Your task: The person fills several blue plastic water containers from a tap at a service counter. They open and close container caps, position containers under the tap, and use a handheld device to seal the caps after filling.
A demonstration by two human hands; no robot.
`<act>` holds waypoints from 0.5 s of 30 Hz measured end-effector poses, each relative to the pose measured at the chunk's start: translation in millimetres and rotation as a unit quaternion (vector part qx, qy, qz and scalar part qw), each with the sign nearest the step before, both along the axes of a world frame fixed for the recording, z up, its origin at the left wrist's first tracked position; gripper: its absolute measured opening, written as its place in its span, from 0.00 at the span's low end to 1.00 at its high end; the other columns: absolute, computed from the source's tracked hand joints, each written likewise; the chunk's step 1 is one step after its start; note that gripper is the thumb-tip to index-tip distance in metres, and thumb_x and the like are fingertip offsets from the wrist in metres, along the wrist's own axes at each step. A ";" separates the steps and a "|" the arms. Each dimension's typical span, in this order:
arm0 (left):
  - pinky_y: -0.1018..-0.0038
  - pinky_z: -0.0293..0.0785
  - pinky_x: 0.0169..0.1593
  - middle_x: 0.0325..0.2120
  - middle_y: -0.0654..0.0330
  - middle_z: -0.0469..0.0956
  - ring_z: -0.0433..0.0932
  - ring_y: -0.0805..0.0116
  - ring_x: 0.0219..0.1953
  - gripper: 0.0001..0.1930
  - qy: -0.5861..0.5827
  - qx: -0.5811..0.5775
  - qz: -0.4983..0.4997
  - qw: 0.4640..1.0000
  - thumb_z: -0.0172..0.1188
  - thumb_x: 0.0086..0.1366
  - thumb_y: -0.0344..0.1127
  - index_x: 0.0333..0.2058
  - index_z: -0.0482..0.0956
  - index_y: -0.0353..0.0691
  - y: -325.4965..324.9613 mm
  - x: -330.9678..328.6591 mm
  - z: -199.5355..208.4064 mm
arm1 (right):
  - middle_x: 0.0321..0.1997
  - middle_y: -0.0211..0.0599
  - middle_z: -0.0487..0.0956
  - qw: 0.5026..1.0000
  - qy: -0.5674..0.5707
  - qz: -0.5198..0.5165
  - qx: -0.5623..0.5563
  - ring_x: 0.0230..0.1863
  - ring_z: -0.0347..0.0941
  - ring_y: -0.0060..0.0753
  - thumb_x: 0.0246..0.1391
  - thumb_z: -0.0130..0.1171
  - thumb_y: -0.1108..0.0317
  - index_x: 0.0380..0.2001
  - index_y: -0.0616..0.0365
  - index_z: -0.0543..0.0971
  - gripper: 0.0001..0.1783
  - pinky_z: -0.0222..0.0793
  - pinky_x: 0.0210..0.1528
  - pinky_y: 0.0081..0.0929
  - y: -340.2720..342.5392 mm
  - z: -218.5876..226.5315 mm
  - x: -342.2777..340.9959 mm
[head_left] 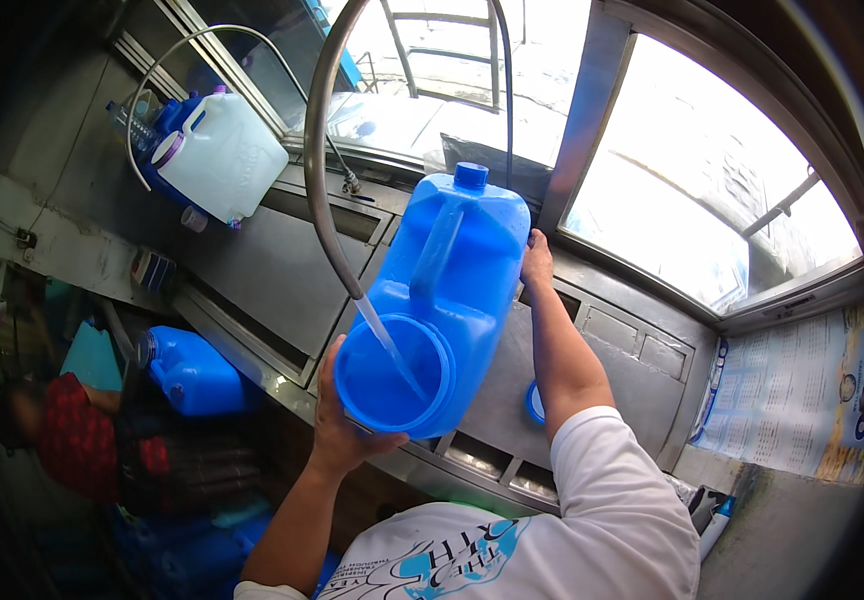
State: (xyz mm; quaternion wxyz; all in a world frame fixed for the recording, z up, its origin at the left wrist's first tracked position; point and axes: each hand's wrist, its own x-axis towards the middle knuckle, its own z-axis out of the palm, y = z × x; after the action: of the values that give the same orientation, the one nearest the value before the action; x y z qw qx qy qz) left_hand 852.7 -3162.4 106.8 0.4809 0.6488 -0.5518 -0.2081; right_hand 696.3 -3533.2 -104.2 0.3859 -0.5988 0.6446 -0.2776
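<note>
Left hand point(340, 432): clasping the near-left rim of the wide mouth on the blue jug point(477, 330), thumb tucked below.
Blue jug: between the hands, tilted, with wide mouth by the left hand and small cap point(471, 176) up beyond the right; base hidden, support underneath uncertain.
Hose point(315, 180): hanging between the hands from beyond, end just above the mouth, pale stream point(392, 345) inside, apparently water.
Splash: possible, from a small shift of either hand and a stream hitting the rim.
Right hand point(537, 260): laid against the jug's far right side, fingers partly hidden, firmness of hold impossible to judge.
Slip: perhaps likelier with added weight and wet plastic under the fingers.
Lid point(534, 402): on the desk point(632, 385), below the right forearm point(567, 350); could be knocked by a lowered arm.
Second blue jug point(202, 370): left of the left hand, well apart.
Pale jug point(222, 155): farther off, beyond the left hand.
</note>
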 end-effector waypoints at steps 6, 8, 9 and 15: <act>0.55 0.62 0.63 0.61 0.46 0.57 0.61 0.48 0.63 0.65 -0.004 -0.009 -0.006 1.000 0.79 0.36 0.58 0.67 0.46 0.42 -2.7 0.2 -0.3 | 0.50 0.50 0.78 0.994 -0.053 -0.055 -0.080 0.52 0.75 0.49 0.58 0.53 0.61 0.55 0.56 0.72 0.23 0.68 0.56 0.40 -4.1 13.7 -2.8; 0.54 0.62 0.63 0.60 0.46 0.57 0.61 0.48 0.63 0.66 -0.035 -0.012 0.002 0.999 0.79 0.36 0.57 0.67 0.46 0.42 -1.1 1.8 -0.7 | 0.44 0.44 0.80 0.969 -0.176 -0.083 -0.151 0.46 0.77 0.38 0.60 0.54 0.57 0.48 0.59 0.77 0.19 0.70 0.52 0.34 -7.9 63.5 3.0; 0.54 0.62 0.63 0.60 0.45 0.57 0.61 0.48 0.63 0.66 -0.052 -0.011 0.009 0.999 0.80 0.36 0.56 0.67 0.45 0.42 1.4 2.9 -1.3 | 0.41 0.42 0.80 0.950 -0.251 -0.061 -0.176 0.44 0.76 0.35 0.61 0.55 0.55 0.45 0.61 0.78 0.20 0.70 0.49 0.31 -1.3 109.6 7.7; 0.52 0.63 0.62 0.60 0.44 0.57 0.61 0.45 0.62 0.66 -0.025 -0.031 0.011 0.999 0.81 0.34 0.54 0.67 0.45 0.43 -5.4 -0.9 -0.6 | 0.43 0.49 0.80 0.954 -0.025 0.266 -0.139 0.46 0.77 0.42 0.50 0.64 0.42 0.48 0.59 0.78 0.33 0.75 0.46 0.38 29.7 264.8 24.4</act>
State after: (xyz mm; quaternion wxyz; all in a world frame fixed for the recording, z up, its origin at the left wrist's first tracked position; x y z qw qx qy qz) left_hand 851.8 -3167.8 106.2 0.4887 0.6445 -0.5631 -0.1693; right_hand 720.7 -3503.5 160.6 0.3745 -0.7893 0.4070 -0.2668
